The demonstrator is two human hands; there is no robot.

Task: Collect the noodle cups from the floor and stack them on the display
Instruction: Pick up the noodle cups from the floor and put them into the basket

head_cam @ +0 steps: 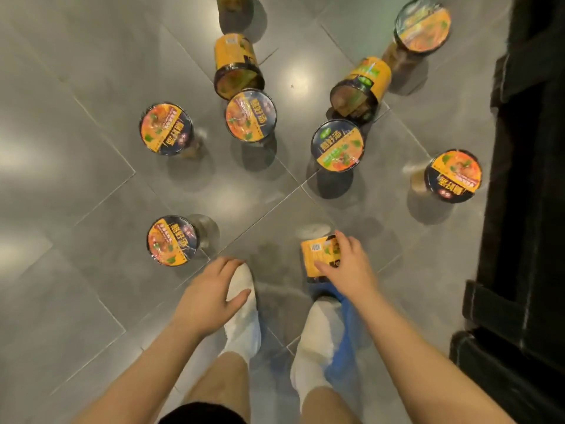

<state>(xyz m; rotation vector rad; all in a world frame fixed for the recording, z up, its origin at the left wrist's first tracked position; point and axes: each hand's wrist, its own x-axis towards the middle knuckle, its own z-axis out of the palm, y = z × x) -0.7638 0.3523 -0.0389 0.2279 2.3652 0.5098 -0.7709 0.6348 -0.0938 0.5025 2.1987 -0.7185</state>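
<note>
My right hand (348,264) curls its fingers round a noodle cup (319,258) lying on its side on the grey floor (91,179), just ahead of my right foot. My left hand (211,295) hangs relaxed, holding nothing. Other cups (251,115) stand or lie scattered beyond.

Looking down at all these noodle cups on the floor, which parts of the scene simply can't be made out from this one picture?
- Cup under the right hand: the hand covers much of the tipped cup, so the grip is unclear.
- Topmost cup: cut off by the head view's upper edge.
- Dark fixture at right: too dark to tell whether it is the display.
- Lid print: too small to read.
</note>
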